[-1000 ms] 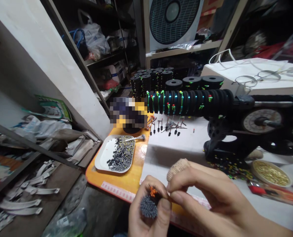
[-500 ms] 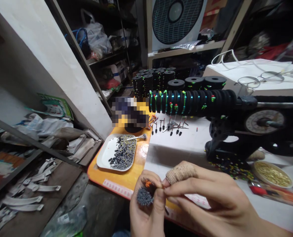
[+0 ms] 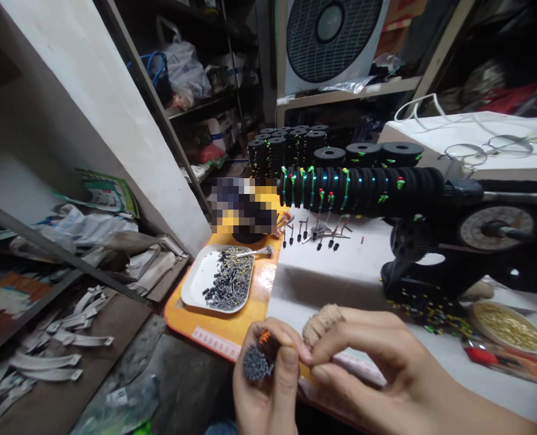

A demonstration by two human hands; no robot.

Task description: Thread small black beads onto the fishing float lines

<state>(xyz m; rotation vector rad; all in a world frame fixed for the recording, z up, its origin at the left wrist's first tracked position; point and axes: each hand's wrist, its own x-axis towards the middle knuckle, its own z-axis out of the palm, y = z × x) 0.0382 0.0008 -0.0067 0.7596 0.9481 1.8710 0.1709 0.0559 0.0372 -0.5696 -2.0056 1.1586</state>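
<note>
My left hand (image 3: 282, 393) is curled around a bundle of thin grey-ended sticks (image 3: 255, 362), with a small cluster of orange tips (image 3: 264, 336) beside them. Its thumb and forefinger press together at the right of the bundle. Against those fingertips, my right hand (image 3: 386, 356) is closed in a pinch; whatever lies in it is too small or hidden to name. Tan cord-like wrapping (image 3: 322, 323) covers one of its fingers. Beyond both hands, a black ribbed roller (image 3: 368, 192) carries green and blue line with small red and green pieces.
A white tray (image 3: 194, 287) of small grey and black pieces sits on the orange tabletop (image 3: 232, 332) at left. Black spools (image 3: 329, 156) stand behind the roller. To the right are a dial (image 3: 495, 228), a bowl of gold-coloured bits (image 3: 508, 323) and a red-handled tool (image 3: 479, 353).
The view has shifted slightly, so the background sits further right. My right hand's fingers have bent more, and its wrapped finger has drawn back a little from my left hand.
</note>
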